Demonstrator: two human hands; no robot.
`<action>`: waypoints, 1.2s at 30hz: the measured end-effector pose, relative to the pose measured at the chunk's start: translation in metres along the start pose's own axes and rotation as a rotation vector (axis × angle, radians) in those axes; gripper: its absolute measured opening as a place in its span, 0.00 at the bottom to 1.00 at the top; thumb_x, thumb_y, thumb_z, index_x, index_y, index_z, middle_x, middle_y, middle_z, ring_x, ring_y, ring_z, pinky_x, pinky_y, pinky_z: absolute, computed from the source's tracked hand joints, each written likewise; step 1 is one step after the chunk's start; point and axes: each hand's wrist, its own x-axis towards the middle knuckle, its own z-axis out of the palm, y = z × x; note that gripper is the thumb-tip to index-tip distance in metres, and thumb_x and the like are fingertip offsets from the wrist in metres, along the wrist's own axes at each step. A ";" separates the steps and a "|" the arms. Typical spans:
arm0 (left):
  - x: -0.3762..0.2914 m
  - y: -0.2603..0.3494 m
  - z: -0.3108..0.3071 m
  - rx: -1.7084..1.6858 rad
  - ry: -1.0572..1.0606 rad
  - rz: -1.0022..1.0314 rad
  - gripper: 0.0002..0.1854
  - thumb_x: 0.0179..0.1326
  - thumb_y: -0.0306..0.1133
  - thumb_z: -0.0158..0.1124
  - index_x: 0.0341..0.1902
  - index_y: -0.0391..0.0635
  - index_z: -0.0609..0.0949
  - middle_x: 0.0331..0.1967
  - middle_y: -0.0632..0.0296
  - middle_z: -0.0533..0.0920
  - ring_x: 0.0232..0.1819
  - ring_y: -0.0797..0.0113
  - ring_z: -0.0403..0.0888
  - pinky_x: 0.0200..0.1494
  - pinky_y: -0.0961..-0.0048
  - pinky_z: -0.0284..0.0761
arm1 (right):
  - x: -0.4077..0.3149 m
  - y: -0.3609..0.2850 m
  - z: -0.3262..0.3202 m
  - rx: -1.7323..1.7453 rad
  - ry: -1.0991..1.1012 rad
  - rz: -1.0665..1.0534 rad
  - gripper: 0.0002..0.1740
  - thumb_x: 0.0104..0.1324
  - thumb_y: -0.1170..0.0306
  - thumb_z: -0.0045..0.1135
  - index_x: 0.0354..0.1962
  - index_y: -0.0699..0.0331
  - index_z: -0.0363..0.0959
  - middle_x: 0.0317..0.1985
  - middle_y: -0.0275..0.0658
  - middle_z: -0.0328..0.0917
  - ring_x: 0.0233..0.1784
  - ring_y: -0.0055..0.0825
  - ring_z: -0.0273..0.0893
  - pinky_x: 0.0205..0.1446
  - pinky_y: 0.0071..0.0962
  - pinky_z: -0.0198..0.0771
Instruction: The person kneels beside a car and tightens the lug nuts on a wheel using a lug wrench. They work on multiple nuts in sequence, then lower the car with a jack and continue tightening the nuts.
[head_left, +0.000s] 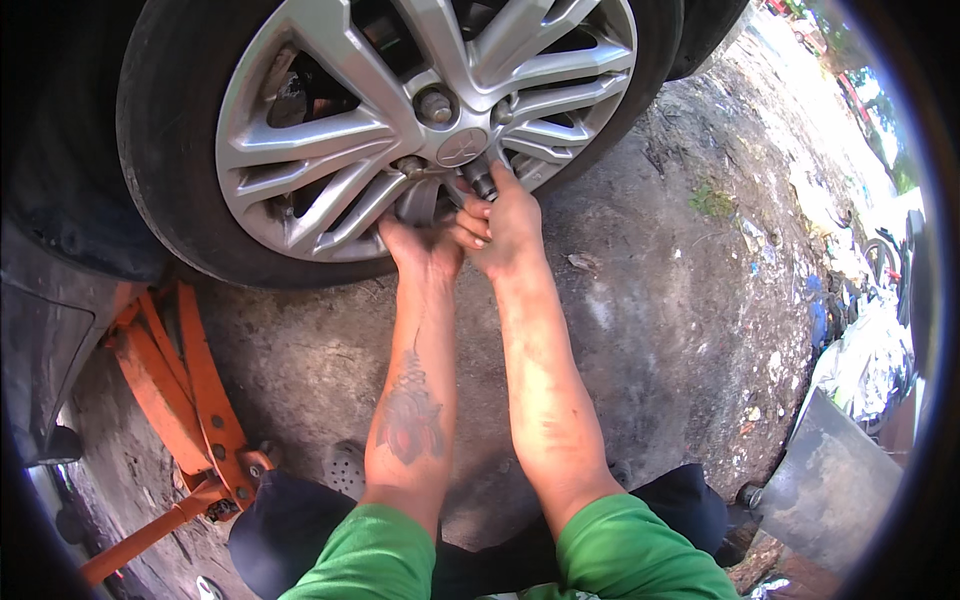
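Note:
A silver multi-spoke alloy wheel (352, 135) with a black tyre (172, 187) fills the top of the view. My right hand (510, 217) is closed around a dark cylindrical socket (480, 180), pointed at the wheel just below the centre cap (461, 148). Beside it, my left hand (424, 244) is palm up at the lower rim, touching the wheel around a bottom spoke (417, 204); most of its fingers are hidden. Lug nuts show in their recesses: an upper one (435, 106), one at the right (501, 112) and one at the lower left (409, 166).
An orange floor jack (202, 397) stands under the car body (45, 322) at left, its handle (150, 532) reaching towards me. Stained concrete ground (615, 322) lies below the wheel. At right are a grey sheet panel (832, 480) and crumpled silvery material (870, 360).

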 end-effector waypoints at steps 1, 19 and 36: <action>-0.001 -0.001 -0.004 0.107 0.373 0.132 0.34 0.69 0.59 0.37 0.60 0.39 0.70 0.52 0.46 0.76 0.51 0.40 0.75 0.49 0.49 0.78 | -0.001 -0.002 0.000 0.237 -0.107 0.120 0.27 0.77 0.51 0.31 0.33 0.65 0.67 0.12 0.22 0.48 0.09 0.14 0.42 0.14 0.18 0.40; -0.003 0.002 0.009 0.192 0.623 0.087 0.35 0.69 0.60 0.39 0.63 0.42 0.67 0.58 0.47 0.72 0.61 0.41 0.67 0.65 0.45 0.65 | -0.002 -0.003 0.003 -0.110 0.056 -0.046 0.25 0.76 0.52 0.38 0.36 0.67 0.71 0.14 0.29 0.59 0.12 0.19 0.52 0.16 0.22 0.48; 0.007 -0.014 0.019 0.058 1.128 0.393 0.32 0.69 0.55 0.47 0.63 0.40 0.69 0.63 0.48 0.70 0.68 0.48 0.63 0.71 0.52 0.61 | 0.001 0.007 0.009 -0.851 0.376 -0.669 0.19 0.72 0.63 0.38 0.33 0.71 0.70 0.18 0.47 0.73 0.16 0.40 0.70 0.22 0.39 0.66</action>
